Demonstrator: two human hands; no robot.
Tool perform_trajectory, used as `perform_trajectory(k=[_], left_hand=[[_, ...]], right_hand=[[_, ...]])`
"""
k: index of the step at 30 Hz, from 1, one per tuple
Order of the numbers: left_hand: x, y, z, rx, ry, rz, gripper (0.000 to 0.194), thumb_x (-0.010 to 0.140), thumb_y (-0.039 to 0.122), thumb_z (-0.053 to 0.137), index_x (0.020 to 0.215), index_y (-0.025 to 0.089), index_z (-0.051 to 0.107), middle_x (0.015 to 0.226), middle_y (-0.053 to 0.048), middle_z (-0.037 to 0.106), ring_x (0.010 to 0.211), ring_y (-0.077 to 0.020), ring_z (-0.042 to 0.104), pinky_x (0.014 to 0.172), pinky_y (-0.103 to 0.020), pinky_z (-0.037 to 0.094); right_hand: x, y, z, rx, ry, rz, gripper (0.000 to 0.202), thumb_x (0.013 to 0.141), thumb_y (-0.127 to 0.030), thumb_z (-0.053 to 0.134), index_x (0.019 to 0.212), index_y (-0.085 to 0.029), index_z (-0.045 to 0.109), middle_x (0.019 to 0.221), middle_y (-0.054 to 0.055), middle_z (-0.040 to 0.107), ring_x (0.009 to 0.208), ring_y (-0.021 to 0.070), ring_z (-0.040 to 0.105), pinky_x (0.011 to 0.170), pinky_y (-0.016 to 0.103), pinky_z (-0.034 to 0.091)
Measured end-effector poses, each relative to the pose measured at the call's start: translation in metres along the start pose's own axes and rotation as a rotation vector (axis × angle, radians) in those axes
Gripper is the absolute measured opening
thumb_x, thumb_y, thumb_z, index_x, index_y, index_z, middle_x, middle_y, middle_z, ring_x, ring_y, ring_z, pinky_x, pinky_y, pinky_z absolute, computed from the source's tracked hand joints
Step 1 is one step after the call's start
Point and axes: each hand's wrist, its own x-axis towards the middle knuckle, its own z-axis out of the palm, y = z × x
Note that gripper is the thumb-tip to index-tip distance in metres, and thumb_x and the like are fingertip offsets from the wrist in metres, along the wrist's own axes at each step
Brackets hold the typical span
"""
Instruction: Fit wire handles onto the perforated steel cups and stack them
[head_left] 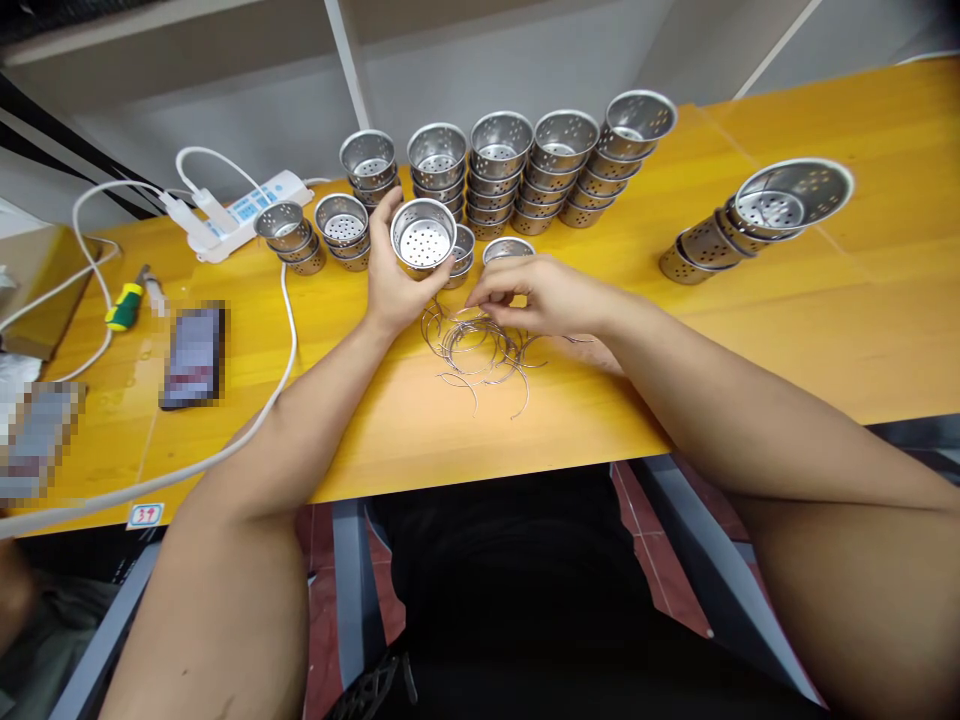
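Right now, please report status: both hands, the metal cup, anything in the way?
Left hand holding perforated cup. Right hand at curved wires, grip unclear. Cup stacks close behind, may crowd.

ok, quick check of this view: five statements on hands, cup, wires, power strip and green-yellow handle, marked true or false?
1. The left hand holds a cup. True.
2. The held cup's bottom is solid. False: it is full of holes.
3. The right hand is close to the wires. True.
4. The power strip has nothing plugged in. False: white plugs sit in the power strip.
5. The green-yellow handle lies right of the wires. False: left of them.
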Motion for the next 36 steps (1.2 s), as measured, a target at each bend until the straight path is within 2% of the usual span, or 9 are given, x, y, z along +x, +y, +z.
perform_trajectory(k=[2,5,10,16,21,24,27,32,36], left_hand=[[0.000,0.003,-0.001,0.019,0.011,0.026,0.125,0.082,0.111,0.093,0.173,0.036,0.050,0.173,-0.016,0.065,0.169,-0.0445,0.068,0.155,-0.067,0.049],[0.000,0.006,-0.001,0.048,0.044,0.061,0.115,0.081,0.110,0.095,0.162,0.035,0.060,0.158,-0.012,0.070,0.155,-0.0405,0.074,0.147,-0.067,0.058],[0.001,0.013,-0.001,0.059,0.083,0.126,0.113,0.076,0.106,0.102,0.155,0.035,0.065,0.150,-0.010,0.070,0.149,-0.0409,0.075,0.140,-0.074,0.063],[0.001,0.022,0.000,0.064,0.049,0.119,0.103,0.079,0.100,0.105,0.147,0.033,0.069,0.147,-0.009,0.072,0.150,-0.0415,0.077,0.139,-0.077,0.065],[-0.003,0.018,0.005,-0.025,-0.018,0.123,0.111,0.087,0.103,0.098,0.165,0.035,0.056,0.154,-0.009,0.074,0.148,-0.0375,0.081,0.141,-0.068,0.065],[-0.005,0.017,0.007,-0.041,-0.047,0.139,0.120,0.089,0.102,0.096,0.177,0.038,0.046,0.164,-0.012,0.070,0.156,-0.0389,0.078,0.147,-0.067,0.061],[-0.006,0.018,0.007,-0.038,-0.045,0.173,0.112,0.099,0.103,0.083,0.182,0.039,0.044,0.174,-0.014,0.063,0.169,-0.0417,0.068,0.153,-0.067,0.054],[-0.007,0.031,0.009,-0.006,-0.087,0.155,0.112,0.091,0.103,0.093,0.175,0.040,0.054,0.168,-0.014,0.065,0.169,-0.0457,0.066,0.153,-0.076,0.052],[-0.009,0.045,0.015,-0.021,-0.102,0.130,0.105,0.091,0.110,0.085,0.162,0.037,0.058,0.157,-0.012,0.069,0.160,-0.0422,0.074,0.148,-0.075,0.059]], right_hand=[[0.000,0.002,-0.001,0.048,0.050,0.005,0.009,0.115,-0.029,0.084,0.114,-0.023,0.089,0.102,0.005,0.081,0.089,0.0177,0.072,0.079,0.031,0.055],[0.002,0.006,0.002,0.167,0.141,0.058,0.021,0.115,-0.041,0.091,0.106,-0.022,0.089,0.091,0.003,0.078,0.077,0.0146,0.069,0.068,0.028,0.053],[0.002,0.008,0.010,0.426,0.229,0.192,0.040,0.113,-0.061,0.098,0.122,-0.022,0.092,0.083,0.000,0.077,0.063,0.0142,0.067,0.056,0.029,0.054],[0.007,0.002,0.010,0.369,0.436,0.204,0.049,0.109,-0.074,0.099,0.124,-0.027,0.095,0.077,0.000,0.068,0.060,0.0145,0.050,0.052,0.032,0.046],[0.011,0.007,0.011,0.307,0.549,0.180,0.053,0.110,-0.080,0.096,0.109,-0.027,0.091,0.079,0.001,0.069,0.062,0.0149,0.057,0.057,0.032,0.052],[0.010,0.016,0.013,0.256,0.588,0.170,0.058,0.113,-0.085,0.090,0.118,-0.027,0.091,0.078,0.000,0.068,0.062,0.0150,0.060,0.059,0.032,0.055],[0.009,0.025,0.015,0.194,0.641,0.178,0.063,0.114,-0.088,0.086,0.130,-0.027,0.091,0.076,0.000,0.066,0.063,0.0165,0.062,0.060,0.033,0.058],[0.008,0.018,0.017,0.152,0.709,0.206,0.058,0.115,-0.083,0.087,0.130,-0.027,0.091,0.081,0.003,0.067,0.074,0.0213,0.070,0.066,0.036,0.064],[0.011,-0.003,0.019,0.180,0.676,0.263,0.050,0.116,-0.075,0.088,0.129,-0.027,0.090,0.086,0.004,0.063,0.078,0.0229,0.066,0.067,0.037,0.059]])
